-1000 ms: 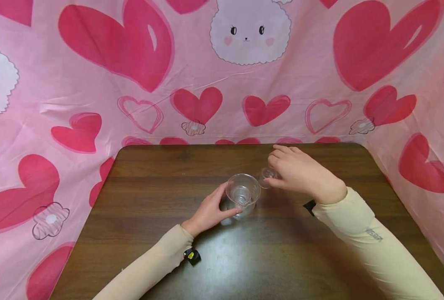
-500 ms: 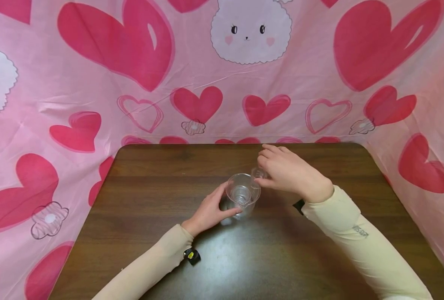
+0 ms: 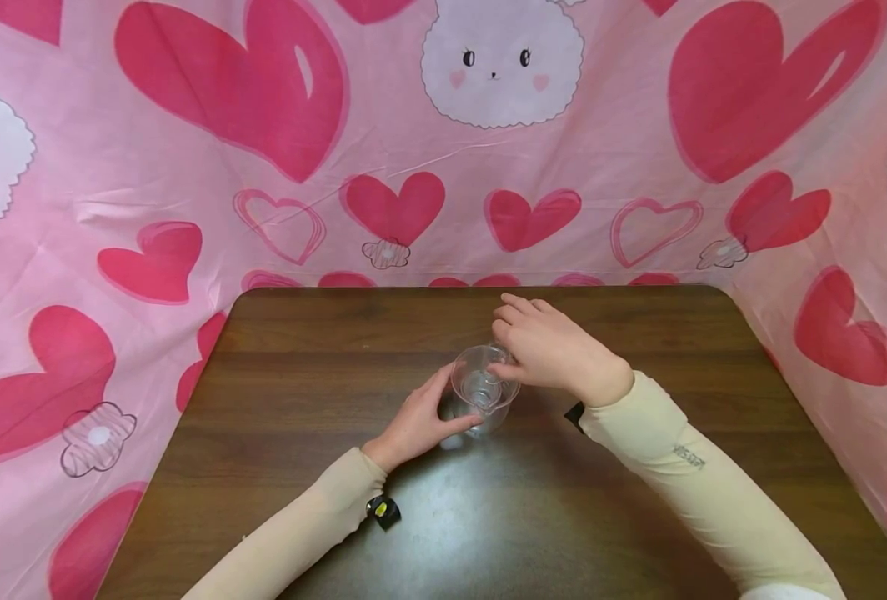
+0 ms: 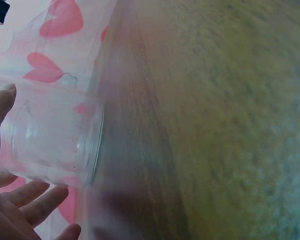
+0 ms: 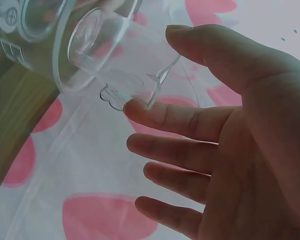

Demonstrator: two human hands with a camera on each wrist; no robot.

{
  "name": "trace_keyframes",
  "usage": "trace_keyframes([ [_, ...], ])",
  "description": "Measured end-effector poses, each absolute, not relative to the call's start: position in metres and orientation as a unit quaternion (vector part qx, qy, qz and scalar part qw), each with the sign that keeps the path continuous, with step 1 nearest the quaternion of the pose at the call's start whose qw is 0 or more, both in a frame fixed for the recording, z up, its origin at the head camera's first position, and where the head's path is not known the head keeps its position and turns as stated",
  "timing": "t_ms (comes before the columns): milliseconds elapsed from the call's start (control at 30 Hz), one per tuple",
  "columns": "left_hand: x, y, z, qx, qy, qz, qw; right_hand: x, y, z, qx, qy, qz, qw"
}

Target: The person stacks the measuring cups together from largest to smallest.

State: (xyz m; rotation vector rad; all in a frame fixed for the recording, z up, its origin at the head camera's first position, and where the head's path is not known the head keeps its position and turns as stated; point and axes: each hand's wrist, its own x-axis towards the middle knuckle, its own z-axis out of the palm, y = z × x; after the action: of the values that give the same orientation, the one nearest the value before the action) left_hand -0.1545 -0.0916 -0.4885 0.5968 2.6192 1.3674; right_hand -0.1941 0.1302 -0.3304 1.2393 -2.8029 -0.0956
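A large clear beaker stands on the table, with a smaller beaker nested inside it. My left hand holds the large beaker from its left side; in the left wrist view, thumb and fingers lie on opposite sides of its wall. Over the mouth of the large beaker is my right hand. Between thumb and forefinger it pinches a small clear beaker near the rim, the other fingers stretched out. That small beaker's base overlaps the large beaker's opening in the right wrist view; the hand hides most of it from the head view.
The dark wooden table reaches back to a pink cloth printed with hearts, which also rises at both sides. Black tags hang at both sleeve cuffs, one tag at the left.
My right hand has moved left with the small beaker, from beside the large beaker to over its mouth. The left hand and the large beaker have stayed in place.
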Motion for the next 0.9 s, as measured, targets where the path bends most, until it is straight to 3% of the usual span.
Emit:
trace_keyframes([
  [600, -0.154, -0.092, -0.491, 0.207, 0.87, 0.445, 0.047, -0.188, 0.107, -0.362, 0.381, -0.916, -0.097, 0.082],
  [900, -0.154, -0.092, -0.492, 0.204, 0.872, 0.443, 0.052, -0.181, 0.097, -0.367, 0.35, -0.928, -0.115, 0.061],
])
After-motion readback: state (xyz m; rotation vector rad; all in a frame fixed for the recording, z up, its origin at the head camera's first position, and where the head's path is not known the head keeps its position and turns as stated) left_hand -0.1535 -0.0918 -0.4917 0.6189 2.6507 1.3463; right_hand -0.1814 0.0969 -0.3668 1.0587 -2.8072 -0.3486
